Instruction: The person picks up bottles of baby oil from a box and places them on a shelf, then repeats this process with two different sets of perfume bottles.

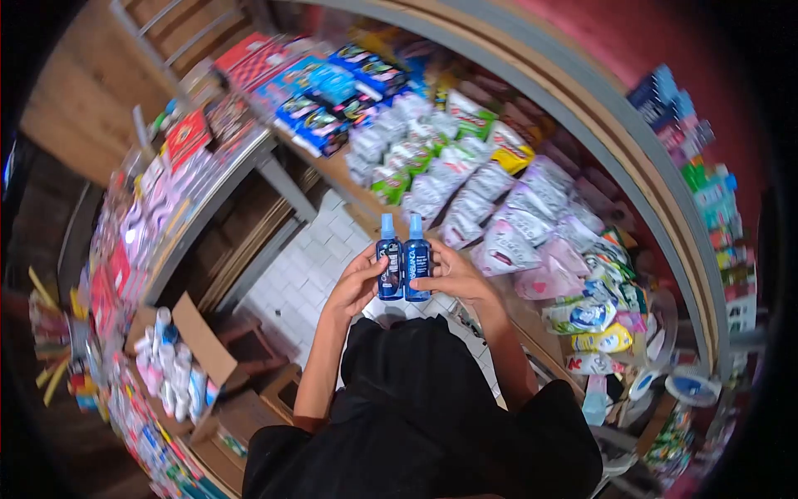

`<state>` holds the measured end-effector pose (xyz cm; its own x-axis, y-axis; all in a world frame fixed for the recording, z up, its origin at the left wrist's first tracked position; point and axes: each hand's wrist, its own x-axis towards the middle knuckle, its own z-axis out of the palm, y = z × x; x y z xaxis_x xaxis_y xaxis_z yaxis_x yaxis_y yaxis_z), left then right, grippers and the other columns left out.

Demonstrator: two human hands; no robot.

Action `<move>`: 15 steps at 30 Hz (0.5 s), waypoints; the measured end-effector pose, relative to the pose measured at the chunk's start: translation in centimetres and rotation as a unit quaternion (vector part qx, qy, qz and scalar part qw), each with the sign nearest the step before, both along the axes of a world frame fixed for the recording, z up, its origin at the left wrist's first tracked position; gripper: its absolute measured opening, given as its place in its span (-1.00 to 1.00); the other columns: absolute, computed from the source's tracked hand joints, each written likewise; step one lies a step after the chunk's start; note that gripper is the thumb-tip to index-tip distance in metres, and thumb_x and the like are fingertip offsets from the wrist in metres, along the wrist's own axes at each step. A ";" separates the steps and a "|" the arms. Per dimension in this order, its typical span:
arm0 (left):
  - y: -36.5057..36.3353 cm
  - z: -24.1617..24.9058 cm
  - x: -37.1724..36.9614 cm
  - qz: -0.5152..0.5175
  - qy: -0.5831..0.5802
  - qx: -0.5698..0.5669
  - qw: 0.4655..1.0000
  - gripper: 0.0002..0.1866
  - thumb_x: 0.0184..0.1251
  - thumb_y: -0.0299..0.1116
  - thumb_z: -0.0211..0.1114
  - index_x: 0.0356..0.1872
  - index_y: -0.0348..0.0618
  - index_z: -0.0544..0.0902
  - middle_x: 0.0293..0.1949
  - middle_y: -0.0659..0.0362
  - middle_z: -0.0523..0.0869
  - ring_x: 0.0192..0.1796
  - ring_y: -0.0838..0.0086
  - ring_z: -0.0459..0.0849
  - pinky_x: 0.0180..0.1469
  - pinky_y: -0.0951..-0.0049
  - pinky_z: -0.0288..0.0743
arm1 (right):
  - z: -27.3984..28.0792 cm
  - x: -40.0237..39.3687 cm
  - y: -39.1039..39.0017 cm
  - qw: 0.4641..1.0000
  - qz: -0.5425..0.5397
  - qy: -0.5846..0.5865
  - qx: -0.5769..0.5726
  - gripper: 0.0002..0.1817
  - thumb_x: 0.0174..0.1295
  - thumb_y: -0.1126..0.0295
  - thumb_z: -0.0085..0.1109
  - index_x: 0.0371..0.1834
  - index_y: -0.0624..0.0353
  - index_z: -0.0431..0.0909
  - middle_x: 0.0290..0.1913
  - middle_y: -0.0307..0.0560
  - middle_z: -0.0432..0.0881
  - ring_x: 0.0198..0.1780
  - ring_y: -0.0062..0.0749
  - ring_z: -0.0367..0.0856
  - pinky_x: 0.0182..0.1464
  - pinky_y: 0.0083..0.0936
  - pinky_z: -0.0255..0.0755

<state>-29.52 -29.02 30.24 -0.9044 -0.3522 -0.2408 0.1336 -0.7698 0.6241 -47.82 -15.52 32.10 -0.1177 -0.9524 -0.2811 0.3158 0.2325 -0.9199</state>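
Observation:
Two dark blue bottles with light blue caps are held upright, side by side, in front of my body. My left hand (356,280) is wrapped round the left bottle (389,270), its thumb across the front near the label. Round the right bottle (417,270) my right hand (457,277) is closed, with the thumb over the lower label. The bottles are very close together; whether they touch is hard to tell. White tiled floor (307,258) shows beyond them.
Shelves on the right carry rows of white and purple packets (515,220) and blue packs (312,125). At the left, a cardboard box (204,333) holds white bottles (173,366). A table leg (287,187) stands ahead, left of centre. Colourful goods line the left edge.

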 end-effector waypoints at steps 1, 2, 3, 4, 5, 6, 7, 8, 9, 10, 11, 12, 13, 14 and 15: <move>-0.2 1.7 -1.4 -0.023 0.002 -0.027 0.999 -0.53 0.48 -0.38 0.23 0.34 -0.23 0.38 0.10 0.15 0.65 0.07 0.47 0.68 0.11 0.39 0.62 | 1.9 -0.9 0.7 1.000 -0.012 0.008 0.010 -0.17 0.01 0.55 0.53 0.38 0.19 0.28 0.08 -0.12 0.59 0.03 -0.56 0.62 0.04 -0.58 0.52; -0.5 3.0 -2.7 -0.045 0.004 -0.054 0.998 -0.54 0.49 -0.38 0.23 0.33 -0.21 0.40 0.08 0.18 0.65 0.07 0.50 0.67 0.09 0.42 0.62 | 3.2 -1.8 1.3 0.999 -0.026 0.023 0.001 -0.18 0.01 0.55 0.53 0.37 0.20 0.28 0.07 -0.13 0.60 0.02 -0.55 0.62 0.03 -0.57 0.52; -0.9 3.8 -4.0 -0.062 -0.002 -0.068 0.996 -0.51 0.45 -0.41 0.27 0.34 -0.21 0.39 0.10 0.21 0.63 0.08 0.53 0.66 0.08 0.45 0.60 | 4.4 -2.6 1.9 0.999 -0.038 0.038 -0.006 -0.19 0.01 0.55 0.53 0.35 0.21 0.29 0.05 -0.13 0.60 0.02 -0.54 0.62 0.03 -0.57 0.52; -1.1 5.3 -5.4 -0.080 -0.001 -0.085 0.993 -0.50 0.44 -0.43 0.29 0.34 -0.22 0.39 0.11 0.21 0.63 0.08 0.53 0.65 0.09 0.44 0.59 | 6.3 -3.3 2.4 0.997 -0.050 0.055 -0.012 -0.20 0.01 0.55 0.53 0.34 0.21 0.29 0.04 -0.14 0.60 0.02 -0.54 0.62 0.03 -0.57 0.52; -1.3 6.9 -6.7 -0.096 0.002 -0.102 0.990 -0.50 0.42 -0.45 0.30 0.34 -0.22 0.39 0.12 0.20 0.62 0.09 0.52 0.65 0.10 0.44 0.59 | 8.9 -3.9 3.2 0.995 -0.053 0.081 -0.026 -0.23 0.06 0.42 0.53 0.34 0.21 0.31 0.08 -0.10 0.57 0.06 -0.45 0.60 0.01 -0.47 0.54; -1.4 8.4 -8.0 -0.111 0.005 -0.119 0.987 -0.49 0.40 -0.47 0.31 0.34 -0.23 0.39 0.13 0.20 0.61 0.09 0.52 0.65 0.11 0.43 0.58 | 9.9 -4.6 3.7 0.992 -0.073 0.095 -0.048 -0.24 0.07 0.40 0.53 0.33 0.22 0.31 0.08 -0.12 0.57 0.05 -0.45 0.60 0.02 -0.47 0.54; -1.7 9.5 -9.2 -0.107 0.006 -0.131 0.986 -0.45 0.37 -0.51 0.34 0.35 -0.24 0.38 0.13 0.20 0.61 0.11 0.51 0.64 0.13 0.40 0.57 | 10.7 -5.3 4.1 0.987 -0.093 0.109 -0.071 -0.25 0.09 0.39 0.52 0.32 0.23 0.31 0.08 -0.13 0.56 0.05 -0.46 0.59 0.02 -0.46 0.53; -1.9 10.8 -10.7 -0.125 0.027 -0.146 0.981 -0.42 0.34 -0.52 0.36 0.35 -0.24 0.38 0.12 0.19 0.61 0.10 0.49 0.65 0.12 0.39 0.59 | 11.4 -5.9 4.4 0.982 -0.112 0.124 -0.093 -0.27 0.11 0.37 0.52 0.32 0.23 0.31 0.08 -0.14 0.56 0.05 -0.47 0.59 0.03 -0.46 0.53; -2.3 12.0 -12.1 -0.140 0.037 -0.165 0.975 -0.42 0.32 -0.52 0.38 0.35 -0.25 0.39 0.12 0.18 0.61 0.08 0.49 0.66 0.10 0.41 0.60 | 12.3 -6.7 4.8 0.975 -0.125 0.149 -0.106 -0.29 0.16 0.31 0.50 0.32 0.25 0.33 0.09 -0.15 0.57 0.07 -0.47 0.58 0.07 -0.43 0.52; -2.6 13.3 -13.5 -0.155 0.048 -0.185 0.969 -0.41 0.31 -0.52 0.39 0.34 -0.27 0.39 0.12 0.17 0.61 0.07 0.49 0.67 0.09 0.42 0.60 | 13.5 -7.4 5.0 0.968 -0.153 0.165 -0.109 -0.29 0.17 0.30 0.50 0.32 0.25 0.34 0.09 -0.15 0.57 0.08 -0.46 0.58 0.09 -0.42 0.51; -2.8 15.1 -14.9 -0.173 0.080 -0.205 0.960 -0.41 0.29 -0.54 0.40 0.32 -0.30 0.40 0.12 0.15 0.60 0.05 0.49 0.68 0.06 0.45 0.61 | 15.1 -7.9 5.2 0.960 -0.181 0.180 -0.112 -0.30 0.17 0.29 0.49 0.32 0.26 0.35 0.10 -0.14 0.58 0.09 -0.45 0.58 0.10 -0.42 0.51; -3.1 16.5 -16.1 -0.176 0.108 -0.241 0.948 -0.43 0.29 -0.56 0.39 0.31 -0.33 0.40 0.12 0.13 0.61 0.04 0.51 0.69 0.06 0.48 0.61 | 16.7 -8.3 5.4 0.951 -0.208 0.195 -0.115 -0.30 0.18 0.28 0.49 0.32 0.26 0.35 0.10 -0.13 0.58 0.10 -0.44 0.58 0.12 -0.41 0.50; -3.4 18.2 -17.5 -0.193 0.129 -0.269 0.935 -0.44 0.30 -0.56 0.39 0.31 -0.34 0.41 0.12 0.13 0.62 0.03 0.52 0.69 0.06 0.49 0.61 | 18.5 -8.7 5.5 0.946 -0.228 0.194 -0.125 -0.31 0.20 0.26 0.48 0.33 0.25 0.37 0.12 -0.12 0.59 0.12 -0.42 0.57 0.15 -0.40 0.49; -3.7 19.9 -18.9 -0.210 0.149 -0.296 0.920 -0.44 0.30 -0.56 0.39 0.30 -0.35 0.41 0.11 0.13 0.63 0.02 0.53 0.70 0.06 0.50 0.61 | 20.0 -9.2 5.5 0.939 -0.243 0.196 -0.146 -0.32 0.22 0.29 0.46 0.35 0.25 0.36 0.12 -0.13 0.59 0.11 -0.43 0.57 0.15 -0.41 0.49; -4.1 21.2 -20.3 -0.215 0.161 -0.316 0.910 -0.45 0.30 -0.55 0.40 0.29 -0.36 0.42 0.08 0.13 0.66 -0.03 0.55 0.71 0.04 0.52 0.61 | 21.1 -9.8 5.3 0.926 -0.271 0.209 -0.162 -0.36 0.23 0.31 0.45 0.32 0.24 0.37 0.11 -0.13 0.59 0.09 -0.45 0.57 0.14 -0.44 0.50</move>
<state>-49.86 -33.08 51.47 -0.9792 0.0737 0.1889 0.1594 -0.2958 0.9419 -57.66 -10.18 53.22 -0.6365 -0.7486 0.1858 -0.0929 -0.1647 -0.9820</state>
